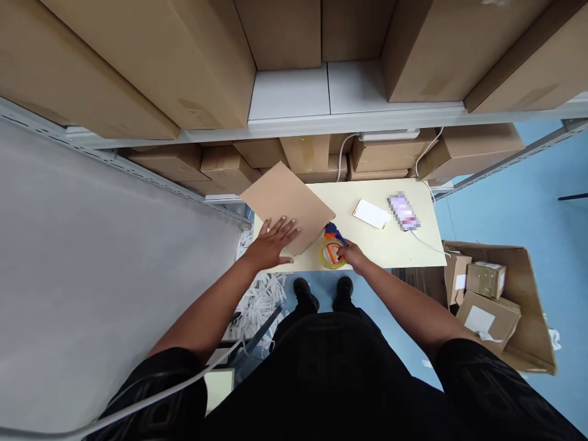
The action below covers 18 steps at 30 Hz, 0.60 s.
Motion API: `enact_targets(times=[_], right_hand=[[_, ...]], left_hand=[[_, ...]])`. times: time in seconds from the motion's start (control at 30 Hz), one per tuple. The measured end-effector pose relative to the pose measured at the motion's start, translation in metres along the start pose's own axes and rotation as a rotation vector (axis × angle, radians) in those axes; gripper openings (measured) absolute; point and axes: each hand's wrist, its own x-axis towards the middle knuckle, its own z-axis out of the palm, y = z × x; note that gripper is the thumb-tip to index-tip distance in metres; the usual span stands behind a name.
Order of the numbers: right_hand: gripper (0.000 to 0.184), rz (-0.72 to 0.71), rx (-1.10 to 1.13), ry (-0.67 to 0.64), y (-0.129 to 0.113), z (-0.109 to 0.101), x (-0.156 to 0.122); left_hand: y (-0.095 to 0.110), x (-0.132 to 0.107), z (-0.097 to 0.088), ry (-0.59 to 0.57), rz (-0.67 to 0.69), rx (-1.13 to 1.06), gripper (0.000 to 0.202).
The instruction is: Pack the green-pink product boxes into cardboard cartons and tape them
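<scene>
A brown cardboard box point(289, 196) sits turned at an angle on the left part of the pale yellow table point(367, 245). My left hand point(272, 245) lies on the box's near left part, its fingers spread. In my right hand point(353, 256) is a tape dispenser point(331, 245) with a blue and orange body and a roll of yellowish tape. The dispenser's blue head is beside the box's right corner; whether they touch I cannot tell. My right fingers are wrapped round its handle and partly hidden.
A white flat box point(371, 214) and a phone point(403, 212) with a cable lie on the table's right side. Cardboard boxes point(307, 153) line the shelf behind. A large open carton point(528, 306) holding several parcels stands at right; shredded paper point(261, 300) lies lower left.
</scene>
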Motion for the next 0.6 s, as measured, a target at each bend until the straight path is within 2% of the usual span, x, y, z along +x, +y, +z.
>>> enact_targets(times=[0.07,0.13,0.2,0.27,0.33,0.4,0.47,0.53,0.6], right_hand=[[0.061,0.022,-0.007,0.033,-0.017,-0.003,0.015],[0.062,0.034,-0.025,0.06,-0.028,-0.002,0.023],[0.066,0.03,-0.037,0.086,-0.028,0.0,0.02],[0.071,0.001,-0.076,0.103,-0.013,-0.001,0.002],[0.077,-0.042,-0.161,0.093,0.016,-0.006,-0.027],[0.088,-0.007,-0.254,0.008,0.045,-0.012,-0.06],[0.09,0.043,-0.354,-0.103,0.062,-0.016,-0.083],[0.085,-0.011,-0.484,-0.156,0.056,-0.012,-0.088],[0.075,-0.141,-0.665,-0.18,0.03,0.002,-0.074]], left_hand=[[-0.005,0.007,0.009,0.026,-0.064,0.032,0.086],[0.007,0.018,0.02,0.076,-0.142,0.03,0.085],[0.027,0.03,0.029,0.113,-0.204,0.013,0.086],[0.043,0.038,0.032,0.125,-0.238,0.007,0.087],[0.052,0.044,0.032,0.133,-0.252,0.019,0.086],[0.056,0.049,0.031,0.143,-0.258,0.032,0.085],[0.059,0.052,0.029,0.148,-0.259,0.034,0.083],[0.062,0.053,0.027,0.141,-0.264,0.031,0.081],[0.065,0.053,0.025,0.127,-0.276,0.036,0.08]])
